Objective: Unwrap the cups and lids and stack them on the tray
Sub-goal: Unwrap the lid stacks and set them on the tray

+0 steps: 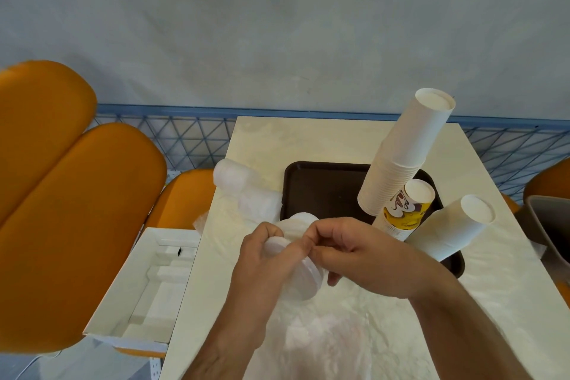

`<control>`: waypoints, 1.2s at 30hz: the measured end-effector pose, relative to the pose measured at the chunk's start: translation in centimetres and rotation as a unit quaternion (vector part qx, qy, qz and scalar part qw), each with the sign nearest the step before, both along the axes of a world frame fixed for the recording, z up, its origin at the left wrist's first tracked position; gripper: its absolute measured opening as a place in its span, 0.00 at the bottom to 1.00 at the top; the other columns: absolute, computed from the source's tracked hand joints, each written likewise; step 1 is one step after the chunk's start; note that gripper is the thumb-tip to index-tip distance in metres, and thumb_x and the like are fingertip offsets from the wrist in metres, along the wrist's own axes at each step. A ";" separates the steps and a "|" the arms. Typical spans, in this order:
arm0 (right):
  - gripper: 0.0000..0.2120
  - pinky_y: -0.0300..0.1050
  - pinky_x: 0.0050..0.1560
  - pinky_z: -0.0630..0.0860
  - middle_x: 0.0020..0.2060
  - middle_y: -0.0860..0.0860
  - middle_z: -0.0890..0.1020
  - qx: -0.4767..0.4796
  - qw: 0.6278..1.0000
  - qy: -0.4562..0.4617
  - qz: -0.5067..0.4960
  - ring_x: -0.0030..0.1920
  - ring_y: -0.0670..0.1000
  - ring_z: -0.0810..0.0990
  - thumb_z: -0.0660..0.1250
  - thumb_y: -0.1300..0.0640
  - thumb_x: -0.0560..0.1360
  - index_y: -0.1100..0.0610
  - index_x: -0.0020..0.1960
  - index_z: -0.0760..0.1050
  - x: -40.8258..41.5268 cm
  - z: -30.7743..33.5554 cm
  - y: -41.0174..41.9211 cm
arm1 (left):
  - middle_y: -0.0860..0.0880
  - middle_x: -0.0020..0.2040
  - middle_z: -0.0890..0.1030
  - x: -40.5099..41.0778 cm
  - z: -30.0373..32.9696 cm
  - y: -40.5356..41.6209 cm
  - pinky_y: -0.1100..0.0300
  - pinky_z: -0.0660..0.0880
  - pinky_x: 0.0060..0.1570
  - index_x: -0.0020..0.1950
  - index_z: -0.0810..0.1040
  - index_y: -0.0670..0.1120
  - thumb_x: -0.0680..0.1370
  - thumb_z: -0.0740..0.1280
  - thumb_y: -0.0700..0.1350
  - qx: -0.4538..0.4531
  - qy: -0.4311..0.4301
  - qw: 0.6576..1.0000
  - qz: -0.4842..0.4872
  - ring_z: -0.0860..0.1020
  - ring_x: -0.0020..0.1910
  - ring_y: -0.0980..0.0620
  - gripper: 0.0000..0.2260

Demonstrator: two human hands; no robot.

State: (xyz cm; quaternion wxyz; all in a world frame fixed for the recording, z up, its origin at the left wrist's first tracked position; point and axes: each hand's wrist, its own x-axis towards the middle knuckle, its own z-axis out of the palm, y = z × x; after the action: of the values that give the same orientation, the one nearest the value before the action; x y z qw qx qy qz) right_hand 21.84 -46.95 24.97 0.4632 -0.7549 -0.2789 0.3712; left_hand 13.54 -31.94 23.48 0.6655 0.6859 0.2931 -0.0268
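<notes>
A dark brown tray (320, 188) lies on the pale table. Three upside-down stacks of paper cups stand on its right side: a tall white stack (401, 154), a short yellow-patterned stack (407, 210) and a white stack (450, 228) leaning right. My left hand (262, 259) grips a plastic-wrapped sleeve of white lids (303, 278) in front of the tray. My right hand (348, 253) pinches the plastic wrap at the top of that sleeve. A second wrapped sleeve of lids (237, 185) lies left of the tray.
Loose clear plastic wrap (327, 333) covers the near part of the table. An open white cardboard box (154, 281) sits on an orange chair (77, 194) to the left. A grey bin (549, 222) stands at the right edge. A blue mesh fence runs behind.
</notes>
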 end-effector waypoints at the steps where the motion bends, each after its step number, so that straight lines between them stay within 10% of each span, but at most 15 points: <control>1: 0.07 0.44 0.45 0.81 0.42 0.47 0.83 0.001 1.000 0.008 -0.008 0.42 0.46 0.81 0.63 0.55 0.82 0.52 0.51 0.80 -0.1 -0.1 -0.1 | 0.48 0.54 0.76 0.0 -0.2 0.2 0.45 0.80 0.54 0.52 0.74 0.54 0.74 0.73 0.54 -0.001 0.009 1.000 0.002 0.77 0.52 0.47 0.12; 9: 0.09 0.50 0.46 0.83 0.41 0.52 0.79 0.038 0.990 0.082 -0.112 0.43 0.54 0.79 0.60 0.59 0.84 0.61 0.50 0.78 -0.2 -0.5 -1.1 | 0.48 0.60 0.77 -0.2 0.1 0.8 0.38 0.78 0.58 0.61 0.75 0.57 0.53 0.70 0.63 -0.074 -0.001 0.997 -0.029 0.76 0.60 0.44 0.37; 20: 0.06 0.49 0.50 0.84 0.43 0.42 0.84 -0.008 0.982 -0.093 -0.165 0.47 0.46 0.83 0.69 0.46 0.78 0.47 0.47 0.81 -0.8 -1.4 -0.1 | 0.48 0.58 0.79 -0.1 -0.7 1.4 0.47 0.81 0.52 0.62 0.76 0.56 0.58 0.73 0.57 -0.121 -0.017 0.992 -0.011 0.78 0.58 0.44 0.32; 30: 0.09 0.59 0.45 0.82 0.39 0.44 0.81 0.109 0.963 -0.037 -0.245 0.42 0.55 0.80 0.61 0.50 0.82 0.55 0.49 0.74 -2.7 -2.4 1.4 | 0.47 0.59 0.79 0.2 -1.8 1.9 0.44 0.82 0.52 0.62 0.76 0.56 0.62 0.73 0.55 -0.126 -0.032 0.991 0.011 0.79 0.58 0.43 0.28; 36: 0.06 0.44 0.41 0.80 0.37 0.43 0.81 0.188 0.899 0.022 -0.394 0.41 0.42 0.80 0.60 0.55 0.84 0.56 0.50 0.73 -2.0 -3.0 1.9 | 0.50 0.57 0.81 0.3 -2.0 2.2 0.36 0.77 0.59 0.51 0.81 0.59 0.59 0.74 0.54 -0.136 -0.030 0.990 0.028 0.79 0.57 0.44 0.20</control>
State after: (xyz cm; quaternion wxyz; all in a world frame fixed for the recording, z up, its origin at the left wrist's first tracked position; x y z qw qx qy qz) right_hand 19.87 -45.02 21.97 0.7110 -0.6935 -0.0133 0.1155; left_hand 13.80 -29.75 21.44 0.7616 0.5809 0.2859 -0.0271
